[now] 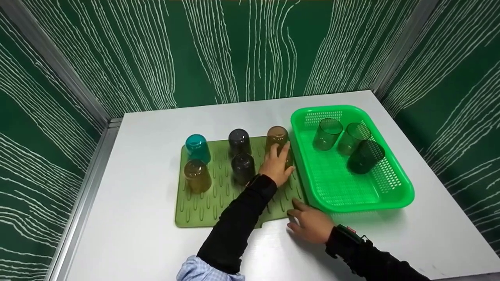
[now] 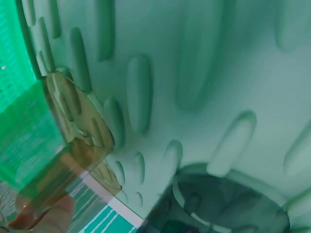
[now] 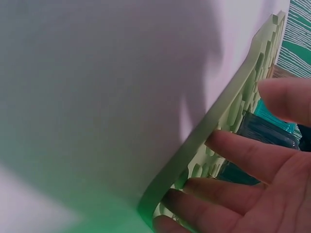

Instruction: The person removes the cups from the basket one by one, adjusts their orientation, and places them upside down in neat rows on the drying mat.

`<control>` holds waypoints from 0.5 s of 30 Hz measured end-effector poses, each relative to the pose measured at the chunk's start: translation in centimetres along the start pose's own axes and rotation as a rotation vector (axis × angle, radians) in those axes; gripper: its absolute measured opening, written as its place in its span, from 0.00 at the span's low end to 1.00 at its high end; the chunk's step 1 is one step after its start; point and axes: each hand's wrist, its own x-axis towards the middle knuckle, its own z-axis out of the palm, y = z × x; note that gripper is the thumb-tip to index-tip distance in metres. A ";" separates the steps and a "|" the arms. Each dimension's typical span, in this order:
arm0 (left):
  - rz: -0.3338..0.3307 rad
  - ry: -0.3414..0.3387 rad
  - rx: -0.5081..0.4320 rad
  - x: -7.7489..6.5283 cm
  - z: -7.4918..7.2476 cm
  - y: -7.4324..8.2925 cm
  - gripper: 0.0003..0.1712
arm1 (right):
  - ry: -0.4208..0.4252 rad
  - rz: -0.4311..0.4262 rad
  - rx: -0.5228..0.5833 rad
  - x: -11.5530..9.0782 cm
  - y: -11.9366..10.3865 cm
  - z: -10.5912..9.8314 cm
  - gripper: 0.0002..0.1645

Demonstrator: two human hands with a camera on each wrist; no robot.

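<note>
My left hand (image 1: pixel 275 168) grips an upside-down brown glass (image 1: pixel 277 134) at the back right of the green ribbed mat (image 1: pixel 218 212). Brown glass also shows below its fingers; whether that is a second glass I cannot tell. In the left wrist view, fingertips (image 2: pixel 56 216) lie against a see-through brown glass (image 2: pixel 80 111). My right hand (image 1: pixel 312 224) is at the mat's front right corner, fingers spread and fingertips touching the mat's edge (image 3: pixel 194 141). Also upside down on the mat are a teal glass (image 1: pixel 198 148), an amber glass (image 1: pixel 197 177) and two dark glasses (image 1: pixel 239 142).
A bright green basket (image 1: pixel 318 191) stands right of the mat, close along its side. In it are two greenish clear glasses (image 1: pixel 327 134) and a dark glass (image 1: pixel 366 157). White table (image 1: pixel 129 218) extends to the left and front; green patterned panels (image 1: pixel 269 50) stand around it.
</note>
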 end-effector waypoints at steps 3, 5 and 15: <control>0.004 0.006 -0.036 -0.2 -0.1 0.1 0.41 | 0.007 -0.001 0.003 0.0 0.0 0.0 0.25; 0.006 0.013 -0.060 -0.4 -0.2 0.2 0.40 | 0.015 -0.003 0.010 0.0 -0.1 0.0 0.25; 0.030 0.078 -0.083 -1.5 -1.0 0.6 0.43 | 0.073 -0.076 0.108 0.2 -0.4 -0.9 0.25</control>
